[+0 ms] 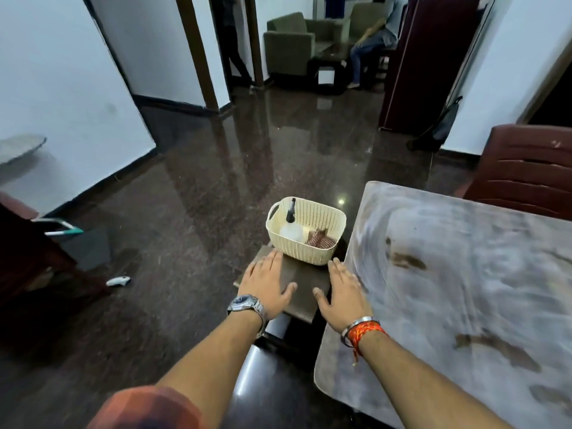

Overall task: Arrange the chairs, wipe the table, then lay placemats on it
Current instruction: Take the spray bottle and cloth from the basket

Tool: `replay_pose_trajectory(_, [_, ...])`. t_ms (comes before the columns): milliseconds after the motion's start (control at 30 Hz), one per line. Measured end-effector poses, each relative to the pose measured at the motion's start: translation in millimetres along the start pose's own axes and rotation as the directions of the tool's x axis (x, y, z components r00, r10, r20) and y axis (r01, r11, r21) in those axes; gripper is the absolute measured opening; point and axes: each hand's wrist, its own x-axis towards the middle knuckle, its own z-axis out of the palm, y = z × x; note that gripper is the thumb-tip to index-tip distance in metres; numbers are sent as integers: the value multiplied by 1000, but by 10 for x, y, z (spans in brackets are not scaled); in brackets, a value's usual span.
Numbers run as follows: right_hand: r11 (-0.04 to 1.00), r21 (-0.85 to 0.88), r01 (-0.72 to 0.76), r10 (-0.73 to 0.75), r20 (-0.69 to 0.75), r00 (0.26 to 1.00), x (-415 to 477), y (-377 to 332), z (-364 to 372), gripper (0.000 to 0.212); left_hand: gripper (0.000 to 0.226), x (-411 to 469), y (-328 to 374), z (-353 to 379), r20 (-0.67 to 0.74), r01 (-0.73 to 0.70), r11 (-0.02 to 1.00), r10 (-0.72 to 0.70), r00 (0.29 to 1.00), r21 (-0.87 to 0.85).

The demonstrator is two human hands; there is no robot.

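Observation:
A stack of dark brown placemats [305,289] lies on a dark chair seat beside the table's left edge. My left hand [267,281] rests flat on the stack's left side, fingers spread. My right hand [342,292] lies flat on its right side, next to the table. A cream basket [312,249] stands on the far end of the placemats, holding a white spray bottle [291,229] and a checked cloth [322,239]. The grey marbled table [464,274] fills the right. A brown chair [526,171] stands at its far side.
Glossy dark floor stretches ahead. A small white object [118,280] lies on the floor at left, near dark furniture [28,258]. A maroon fridge [427,60] stands at the back right. Green sofas [291,44] and a seated person [374,41] are in the far room.

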Motion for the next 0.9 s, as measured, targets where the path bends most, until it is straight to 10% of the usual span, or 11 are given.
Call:
replay_pose_trajectory(533, [946, -54, -321, 324, 86, 942, 2331, 32, 783, 68, 89, 2696, -907, 644, 289, -76, 984, 120, 950, -158])
replay_pose_trajectory(900, [838, -74, -541, 490, 541, 684, 3366, 408, 1395, 52, 97, 3724, -1077, 1345, 455, 122, 918, 69, 888, -378])
